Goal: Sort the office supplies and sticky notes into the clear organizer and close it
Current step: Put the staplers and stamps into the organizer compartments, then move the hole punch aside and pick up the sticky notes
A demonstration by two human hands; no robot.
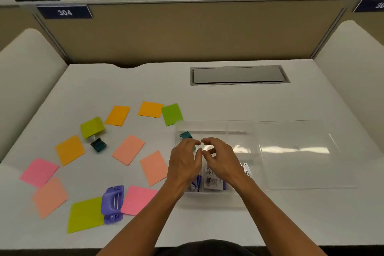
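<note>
The clear organizer [216, 125] sits open at centre right, its lid [299, 151] lying flat to the right. Both hands hover over its middle compartments, fingertips nearly meeting. My left hand [185, 162] and my right hand [220, 160] have curled, parted fingers and nothing visible in them. A teal binder clip [185, 135] lies in a rear left compartment. A purple item [196, 184] and a printed packet [214, 182] rest in the front compartments. Several sticky notes lie scattered on the left, among them an orange note [117, 115], a salmon note [128, 149] and a pink note [39, 171].
A purple hole punch [112, 203] lies on a lime note [86, 214] at the front left. Another teal clip [98, 145] sits by a folded lime note [92, 127]. A small white item [247, 169] lies at the organizer's right wall. A grey cable hatch [239, 75] is at the back.
</note>
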